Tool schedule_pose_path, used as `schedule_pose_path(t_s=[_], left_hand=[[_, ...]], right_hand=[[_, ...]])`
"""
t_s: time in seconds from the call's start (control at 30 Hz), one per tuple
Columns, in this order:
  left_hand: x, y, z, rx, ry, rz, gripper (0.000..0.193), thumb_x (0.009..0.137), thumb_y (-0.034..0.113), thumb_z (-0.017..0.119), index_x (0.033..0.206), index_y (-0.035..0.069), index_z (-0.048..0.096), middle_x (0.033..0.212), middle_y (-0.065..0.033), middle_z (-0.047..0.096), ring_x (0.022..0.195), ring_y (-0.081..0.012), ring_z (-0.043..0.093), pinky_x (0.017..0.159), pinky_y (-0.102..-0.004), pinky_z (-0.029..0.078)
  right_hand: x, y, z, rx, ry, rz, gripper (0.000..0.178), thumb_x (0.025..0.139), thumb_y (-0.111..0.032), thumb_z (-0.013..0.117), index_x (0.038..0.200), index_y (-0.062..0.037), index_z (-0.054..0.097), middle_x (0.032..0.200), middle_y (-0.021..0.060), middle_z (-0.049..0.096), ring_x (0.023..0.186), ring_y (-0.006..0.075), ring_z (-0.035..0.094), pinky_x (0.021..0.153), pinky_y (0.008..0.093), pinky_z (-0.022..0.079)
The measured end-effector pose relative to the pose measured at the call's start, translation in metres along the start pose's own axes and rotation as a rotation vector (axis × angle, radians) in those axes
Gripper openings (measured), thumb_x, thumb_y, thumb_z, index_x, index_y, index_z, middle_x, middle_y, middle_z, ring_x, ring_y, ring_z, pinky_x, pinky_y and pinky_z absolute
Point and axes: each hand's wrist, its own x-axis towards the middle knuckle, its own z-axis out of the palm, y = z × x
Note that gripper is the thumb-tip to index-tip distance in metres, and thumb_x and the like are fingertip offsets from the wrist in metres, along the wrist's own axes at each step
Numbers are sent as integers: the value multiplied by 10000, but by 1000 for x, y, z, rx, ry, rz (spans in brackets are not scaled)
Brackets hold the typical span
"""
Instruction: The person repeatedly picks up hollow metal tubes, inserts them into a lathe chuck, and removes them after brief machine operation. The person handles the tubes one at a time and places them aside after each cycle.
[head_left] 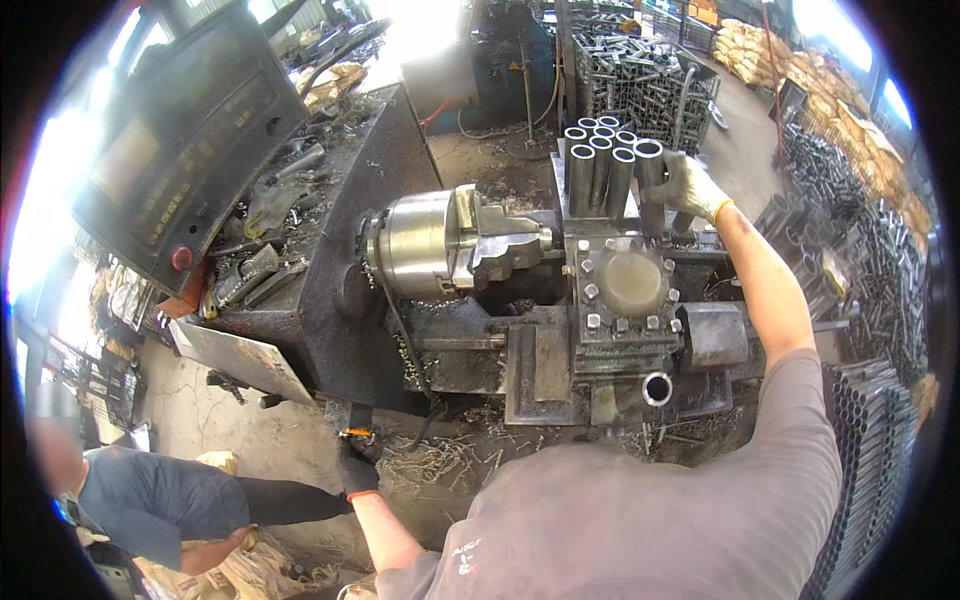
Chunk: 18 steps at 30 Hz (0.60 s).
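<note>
My right hand (pixel 692 187), in a pale work glove, is closed around a steel tube (pixel 650 180) that stands upright at the right of a group of similar tubes (pixel 598 170). The group stands behind the lathe's square tool post (pixel 625 285). Down at the left, my left hand (pixel 358 468) wears a dark glove and reaches to the lathe's lower front, by a small orange part. Its fingers look closed, but what they hold is unclear. To the left of the tool post, the lathe chuck (pixel 420 245) has nothing visible in its jaws.
One more tube (pixel 657 389) shows its open end in front of the tool post. A control panel (pixel 190 140) with a red button rises at the left. Metal shavings (pixel 440 465) litter the floor. A person (pixel 165 505) is at lower left. Stacked tubes (pixel 865 470) line the right.
</note>
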Motion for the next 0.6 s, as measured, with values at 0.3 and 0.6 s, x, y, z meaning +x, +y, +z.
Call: schedule_pose_path(t_s=[0.3, 0.6], left_hand=[[-141, 136, 145, 966, 450, 1321, 424, 991, 309, 695, 1326, 54, 641, 1121, -151, 714, 1008, -312, 699, 871, -431, 536], [-63, 359, 361, 1716, 404, 992, 764, 1030, 414, 517, 1677, 103, 257, 1361, -225, 699, 1202, -407, 700, 1018, -523, 526]], right_hand=[[-135, -61, -8, 517, 521, -498, 173, 911, -95, 733, 1023, -1, 825, 944, 140, 818, 975, 185, 750, 881, 338, 583], [-255, -177, 36, 247, 327, -864, 345, 725, 54, 686, 959, -122, 867, 994, 56, 841, 801, 148, 799, 785, 322, 606]])
